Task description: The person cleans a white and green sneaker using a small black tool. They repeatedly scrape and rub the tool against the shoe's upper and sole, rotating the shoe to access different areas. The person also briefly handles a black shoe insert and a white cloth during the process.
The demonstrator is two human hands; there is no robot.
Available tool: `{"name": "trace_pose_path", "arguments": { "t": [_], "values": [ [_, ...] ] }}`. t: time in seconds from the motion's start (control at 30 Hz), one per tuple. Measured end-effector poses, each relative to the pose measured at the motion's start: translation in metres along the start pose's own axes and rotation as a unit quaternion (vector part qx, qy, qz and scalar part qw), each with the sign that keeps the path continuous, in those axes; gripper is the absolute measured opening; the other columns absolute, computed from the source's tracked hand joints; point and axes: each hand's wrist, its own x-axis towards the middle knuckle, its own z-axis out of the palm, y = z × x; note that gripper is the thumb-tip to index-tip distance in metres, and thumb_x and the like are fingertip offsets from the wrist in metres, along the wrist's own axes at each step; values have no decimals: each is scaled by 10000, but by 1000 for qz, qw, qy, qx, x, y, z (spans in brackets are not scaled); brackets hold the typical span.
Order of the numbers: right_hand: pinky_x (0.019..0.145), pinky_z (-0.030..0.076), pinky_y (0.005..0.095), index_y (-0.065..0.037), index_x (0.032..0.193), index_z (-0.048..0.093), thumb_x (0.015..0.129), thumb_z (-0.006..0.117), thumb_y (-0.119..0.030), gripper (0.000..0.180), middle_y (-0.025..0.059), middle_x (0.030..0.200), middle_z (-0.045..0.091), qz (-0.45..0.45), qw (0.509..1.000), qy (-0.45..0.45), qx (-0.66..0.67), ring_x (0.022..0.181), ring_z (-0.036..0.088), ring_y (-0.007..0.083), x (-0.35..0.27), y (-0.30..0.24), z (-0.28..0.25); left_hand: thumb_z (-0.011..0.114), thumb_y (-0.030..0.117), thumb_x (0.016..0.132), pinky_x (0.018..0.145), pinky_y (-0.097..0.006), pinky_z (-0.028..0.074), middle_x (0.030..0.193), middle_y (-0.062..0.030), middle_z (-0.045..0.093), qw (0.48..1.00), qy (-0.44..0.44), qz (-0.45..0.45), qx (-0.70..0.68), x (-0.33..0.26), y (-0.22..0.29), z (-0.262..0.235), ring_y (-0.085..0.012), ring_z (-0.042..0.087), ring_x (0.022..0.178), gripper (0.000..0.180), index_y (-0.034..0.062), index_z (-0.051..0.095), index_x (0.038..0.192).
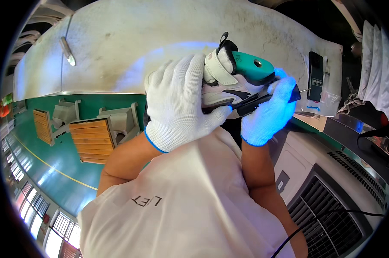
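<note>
Both my hands wear white knit gloves with blue cuffs. Between them, above the worktable's near edge, is a pale grey and white shoe [220,71] with black trim, a strap and a black pull loop. A green shoe last [252,66] fills its opening. My left hand [177,99] wraps over the front part, fingers across the upper and thumb along the sole side; the toe is mostly hidden. My right hand [269,109], lit bright blue, closes around the heel end. A thin metal tip [305,90] pokes out beside it; whatever it belongs to is hidden.
A worn pale worktable [117,38] spans the far side. On its right lie a black phone [315,77] and a clear plastic bag [330,103]; a small silvery tool [67,51] lies left. A grilled machine [327,202] with a black cable stands at my right, wooden-slatted seats [91,137] at left.
</note>
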Motion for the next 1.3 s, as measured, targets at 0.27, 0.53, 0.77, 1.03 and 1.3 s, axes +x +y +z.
{"name": "trace_pose_path", "arguments": {
  "t": [0.27, 0.53, 0.77, 1.03, 1.3],
  "values": [
    [1084, 576, 378, 58, 1429, 579, 1091, 670, -185, 426, 168, 1486, 582, -171, 974, -75, -130, 1224, 647, 213, -19, 27, 2, 948, 388, 628, 1102, -579, 490, 1459, -254, 636, 997, -55, 42, -41, -4, -15, -11, -476, 644, 1301, 1117, -47, 508, 1559],
    [1046, 509, 374, 91, 1252, 643, 1086, 637, -202, 337, 162, 1357, 666, -192, 973, -124, -28, 1080, 621, 199, -16, 27, -2, 973, 300, 608, 1130, -572, 504, 1498, -253, 626, 997, -59, 50, -29, -10, -19, -15, -478, 637, 1340, 1166, -12, 477, 1616],
    [1049, 529, 359, 90, 1087, 660, 1079, 566, -78, 193, 174, 1437, 667, -149, 977, -153, 16, 1074, 662, 197, -11, 19, -1, 997, 317, 632, 1112, -562, 524, 1444, -251, 651, 997, -59, 57, -11, -9, -16, -20, -480, 647, 1304, 1209, 4, 434, 1656],
    [900, 525, 263, 25, 1387, 677, 1126, 653, -151, 316, 26, 1129, 610, -82, 965, -211, 129, 960, 569, 87, -9, 13, -10, 987, 374, 676, 1104, -543, 528, 1417, -229, 675, 997, -78, 20, -19, -5, -3, -21, -436, 676, 1282, 1175, 13, 426, 1644],
    [1058, 523, 346, -41, 935, 650, 1154, 618, -268, 316, 129, 1077, 721, 72, 951, -150, 259, 1052, 680, 257, 25, 15, -39, 1025, 475, 664, 1108, -535, 537, 1389, -235, 705, 991, -123, -48, 0, 6, 11, -20, -438, 688, 1277, 1246, 17, 425, 1655]
  ]
}}
